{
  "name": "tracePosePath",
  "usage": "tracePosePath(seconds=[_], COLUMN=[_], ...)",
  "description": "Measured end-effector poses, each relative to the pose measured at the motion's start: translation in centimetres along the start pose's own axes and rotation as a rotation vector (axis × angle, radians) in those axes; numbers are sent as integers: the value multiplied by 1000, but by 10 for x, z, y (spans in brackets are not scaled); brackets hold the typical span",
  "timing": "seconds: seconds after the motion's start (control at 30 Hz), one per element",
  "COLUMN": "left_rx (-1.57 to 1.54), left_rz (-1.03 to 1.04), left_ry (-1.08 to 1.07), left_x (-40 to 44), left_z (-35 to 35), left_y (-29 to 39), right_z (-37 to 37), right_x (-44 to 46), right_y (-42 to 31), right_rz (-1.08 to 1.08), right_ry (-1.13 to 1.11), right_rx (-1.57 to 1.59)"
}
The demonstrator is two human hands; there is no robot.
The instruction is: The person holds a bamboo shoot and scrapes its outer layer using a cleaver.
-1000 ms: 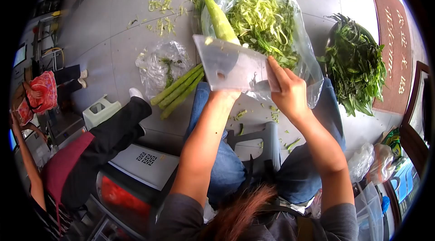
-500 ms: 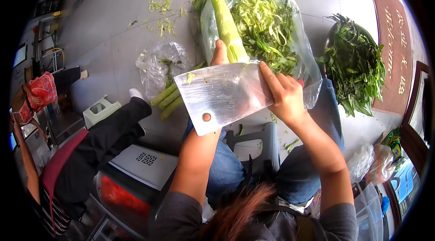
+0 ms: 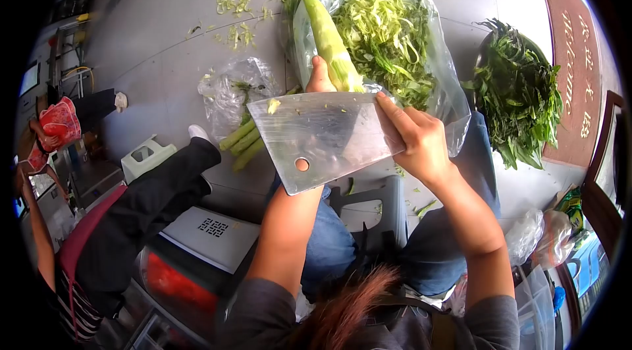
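Note:
A pale green tapered stem (image 3: 327, 37) points up and away, its thick lower end in my left hand (image 3: 320, 77). Only the thumb of that hand shows clearly; a wide cleaver (image 3: 322, 136) covers the rest. My right hand (image 3: 423, 142) is closed on the cleaver at its right end, with the index finger along the blade. The blade lies across the stem's lower end, and a bit of green peel sticks to its upper left corner. Behind the stem, a clear plastic bag (image 3: 442, 47) holds pale peelings (image 3: 378, 24) and green leaves.
Several green stems (image 3: 243, 141) lie left of the cleaver beside a crumpled plastic bag (image 3: 237, 90). Dark leaves (image 3: 517, 93) fill a container at the right. A stool (image 3: 146, 158) and a person in black trousers (image 3: 155, 218) are at the left; another person is farther back.
The cleaver has come down from the stem toward me and its face has tilted into view. My left thumb has come into sight beside the stem.

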State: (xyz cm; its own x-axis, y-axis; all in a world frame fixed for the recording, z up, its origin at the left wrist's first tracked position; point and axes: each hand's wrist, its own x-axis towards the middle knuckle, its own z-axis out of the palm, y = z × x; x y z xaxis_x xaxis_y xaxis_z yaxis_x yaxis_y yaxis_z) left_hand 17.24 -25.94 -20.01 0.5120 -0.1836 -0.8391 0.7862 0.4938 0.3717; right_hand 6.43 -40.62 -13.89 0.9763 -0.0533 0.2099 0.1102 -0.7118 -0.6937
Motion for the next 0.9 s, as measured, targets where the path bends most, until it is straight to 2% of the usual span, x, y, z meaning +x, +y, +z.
tracePosePath(seconds=[0.07, 0.13, 0.3, 0.47, 0.57, 0.6, 0.7, 0.83, 0.87, 0.9], left_rx=[83, 173, 219, 227, -62, 60, 81, 155, 19, 33], left_rz=[182, 215, 144, 119, -222, -128, -122, -132, -268, -197], left_ry=[49, 77, -7, 27, -188, -15, -209, 64, -123, -122], left_x=[12, -6, -6, -24, -35, -44, -20, -17, -12, -8], left_z=[-8, 7, 2, 18, 18, 34, 12, 15, 2, 1], left_y=[-12, -10, -1, -2, 7, 6, 7, 1, 6, 5], right_z=[-1, -2, -2, 2, 9, 10, 5, 14, 11, 5], right_x=[0, 0, 1, -1, 0, 0, -1, 0, 0, -1], right_y=[0, 1, 5, 3, 11, 11, 0, 9, 7, 1], right_rz=[-38, -65, -102, -120, -81, -92, -119, -85, -103, -117], right_ry=[-1, 14, 32, 47, 75, 81, 83, 95, 88, 79], right_rx=[2, -2, -16, -53, -52, -57, -76, -64, -56, -47])
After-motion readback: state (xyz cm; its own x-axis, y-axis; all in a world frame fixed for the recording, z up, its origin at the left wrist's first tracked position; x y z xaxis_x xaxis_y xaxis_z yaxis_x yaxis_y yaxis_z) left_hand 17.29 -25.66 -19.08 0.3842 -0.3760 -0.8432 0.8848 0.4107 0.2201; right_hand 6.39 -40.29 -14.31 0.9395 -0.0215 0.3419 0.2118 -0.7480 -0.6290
